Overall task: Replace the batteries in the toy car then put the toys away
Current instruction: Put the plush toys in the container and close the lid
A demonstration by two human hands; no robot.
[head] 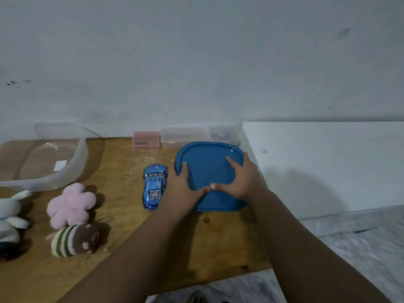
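Both my hands are down on the blue lid (pixel 209 167), which sits at the right end of the wooden table (pixel 122 162). L hand (pixel 185 184) lies flat on the lid's left part, fingers spread, index on top, outer fingers at the left rim. R hand (pixel 238 178) is flat on the right part, also spread, outer fingers at the right rim. Thumb tips touch mid-lid. Can't tell if any fingers hook under the rim.

The blue toy car (pixel 154 186) stands on its wheels just left of the lid, right beside my L hand, nose toward the wall. Further left: pink plush (pixel 70 204), striped brown plush (pixel 76 239) touching it, white plush (pixel 11 215) at the frame edge. Behind them a clear tub (pixel 65 162). At the back by the wall: pink box (pixel 146 139) and clear boxes (pixel 184 135).
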